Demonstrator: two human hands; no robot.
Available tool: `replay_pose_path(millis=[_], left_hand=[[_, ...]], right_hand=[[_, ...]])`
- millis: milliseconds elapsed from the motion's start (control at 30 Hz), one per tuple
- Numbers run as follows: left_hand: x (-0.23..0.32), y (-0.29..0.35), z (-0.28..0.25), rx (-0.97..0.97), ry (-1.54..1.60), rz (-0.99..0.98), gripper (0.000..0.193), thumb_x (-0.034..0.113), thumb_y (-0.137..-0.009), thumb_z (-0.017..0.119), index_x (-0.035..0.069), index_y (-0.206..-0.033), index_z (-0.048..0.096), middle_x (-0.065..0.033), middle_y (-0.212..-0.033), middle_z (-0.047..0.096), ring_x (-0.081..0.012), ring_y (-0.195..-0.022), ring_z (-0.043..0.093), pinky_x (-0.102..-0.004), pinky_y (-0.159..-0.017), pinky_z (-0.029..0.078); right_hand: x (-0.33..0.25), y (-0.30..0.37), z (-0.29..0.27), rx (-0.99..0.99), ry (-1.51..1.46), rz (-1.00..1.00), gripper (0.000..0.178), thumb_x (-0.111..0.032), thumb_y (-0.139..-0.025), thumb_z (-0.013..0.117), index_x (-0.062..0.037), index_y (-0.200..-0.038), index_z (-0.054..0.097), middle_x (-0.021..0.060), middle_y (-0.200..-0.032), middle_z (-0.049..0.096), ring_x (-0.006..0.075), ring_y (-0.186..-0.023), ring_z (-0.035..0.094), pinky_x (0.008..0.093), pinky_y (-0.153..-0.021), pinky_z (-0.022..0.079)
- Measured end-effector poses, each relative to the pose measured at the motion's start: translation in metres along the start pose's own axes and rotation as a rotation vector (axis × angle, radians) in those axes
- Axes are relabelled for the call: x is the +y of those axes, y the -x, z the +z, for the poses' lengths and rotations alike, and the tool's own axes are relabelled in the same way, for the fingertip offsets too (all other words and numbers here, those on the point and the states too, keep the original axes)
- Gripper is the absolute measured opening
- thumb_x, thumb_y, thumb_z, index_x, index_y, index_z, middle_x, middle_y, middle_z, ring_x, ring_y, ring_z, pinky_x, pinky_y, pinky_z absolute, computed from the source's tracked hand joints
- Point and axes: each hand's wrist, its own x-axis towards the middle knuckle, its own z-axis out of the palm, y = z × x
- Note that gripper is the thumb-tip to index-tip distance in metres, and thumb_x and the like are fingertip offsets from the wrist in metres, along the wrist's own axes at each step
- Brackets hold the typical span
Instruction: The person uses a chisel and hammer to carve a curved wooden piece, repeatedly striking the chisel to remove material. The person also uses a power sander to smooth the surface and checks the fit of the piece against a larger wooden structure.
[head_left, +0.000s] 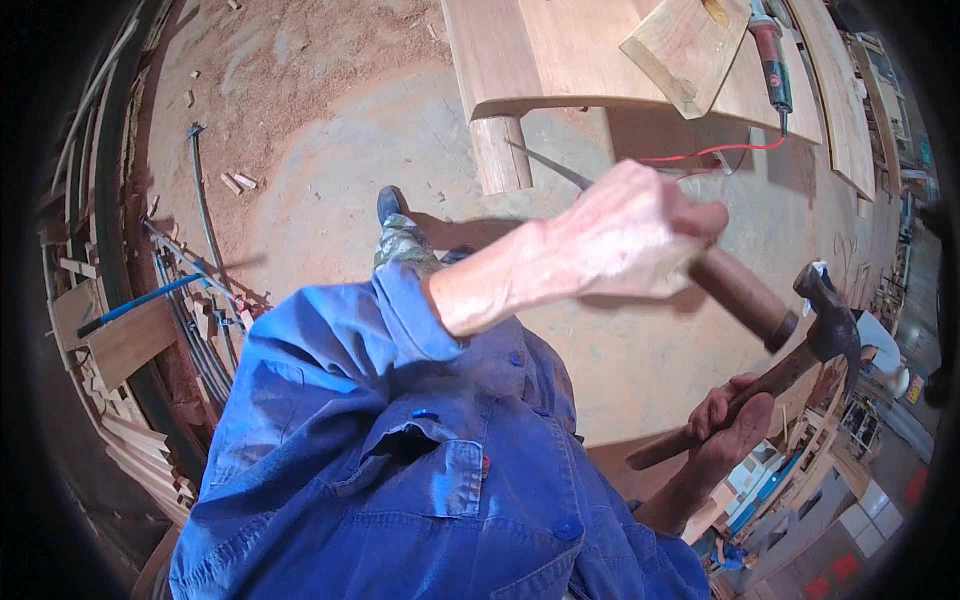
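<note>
My left hand (655,230) is closed around a chisel with a thick brown wooden handle (745,298). The chisel's thin dark blade (548,166) points up and left, its tip in front of a round wooden leg (502,155) in this view; whether they touch I cannot tell. To the lower right, my right hand (735,420) grips the wooden handle of a claw hammer (790,370). The hammer's dark metal head (832,318) is close to the handle's butt end, with a small gap between them.
A wooden slab (570,50) stands ahead, bearing an angled wooden board (690,50) and a red and black power tool (773,65) with a red cord (715,152). Sawdust (300,60) covers the far floor. Bar clamps (205,190) and stacked timber (135,345) lie left.
</note>
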Motion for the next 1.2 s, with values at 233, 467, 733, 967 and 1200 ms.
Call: replay_pose_path(millis=[233, 467, 733, 967, 1200], left_hand=[[-0.013, -0.005, 0.0, -0.314, -0.083, -0.042, 0.036, 0.022, -0.071, 0.072, 0.001, -0.095, 0.054, -0.0183, -0.061, 0.059, -0.0416, -0.058, 0.06, -0.0462, -0.047, 0.046], [-0.027, -0.006, 0.009, -0.503, -0.084, 0.038, 0.035, 0.024, -0.075, 0.068, 0.001, -0.099, 0.056, -0.0184, -0.068, 0.062, -0.0388, -0.062, 0.063, -0.0463, -0.051, 0.048], [-0.029, 0.015, 0.034, -0.373, 0.045, 0.035, 0.02, 0.015, -0.074, 0.066, 0.003, -0.086, 0.054, -0.015, -0.073, 0.063, -0.0373, -0.068, 0.064, -0.0485, -0.059, 0.049], [-0.034, 0.032, 0.012, -0.637, -0.014, 0.095, 0.015, 0.021, -0.078, 0.061, 0.011, -0.089, 0.065, -0.0123, -0.076, 0.069, -0.0346, -0.067, 0.066, -0.0465, -0.06, 0.052], [-0.045, 0.048, 0.007, -0.716, -0.13, 0.222, 0.016, 0.024, -0.077, 0.06, 0.013, -0.089, 0.063, -0.0095, -0.074, 0.068, -0.0321, -0.067, 0.066, -0.0443, -0.058, 0.052]], right_hand=[[0.005, 0.015, 0.016, 0.089, -0.131, 0.211, 0.04, -0.047, -0.103, 0.042, -0.0072, -0.104, 0.049, -0.003, -0.062, 0.036, 0.0058, -0.041, 0.033, 0.0212, -0.036, 0.031], [0.015, 0.066, 0.038, 0.279, -0.164, 0.359, 0.039, -0.045, -0.103, 0.043, -0.0062, -0.102, 0.048, -0.002, -0.062, 0.037, 0.007, -0.041, 0.035, 0.0226, -0.037, 0.033], [0.01, 0.131, 0.087, 0.48, -0.197, 0.414, 0.036, -0.041, -0.105, 0.041, -0.0063, -0.099, 0.047, -0.002, -0.061, 0.037, 0.006, -0.041, 0.034, 0.022, -0.035, 0.032], [0.016, 0.186, 0.14, 0.579, -0.292, 0.493, 0.033, -0.037, -0.105, 0.04, -0.0052, -0.1, 0.047, -0.0006, -0.062, 0.038, 0.0065, -0.041, 0.034, 0.0218, -0.035, 0.033], [0.016, 0.209, 0.173, 0.681, -0.343, 0.495, 0.031, -0.035, -0.106, 0.039, -0.0045, -0.101, 0.046, -0.0007, -0.062, 0.038, 0.0058, -0.042, 0.035, 0.0208, -0.036, 0.033]])
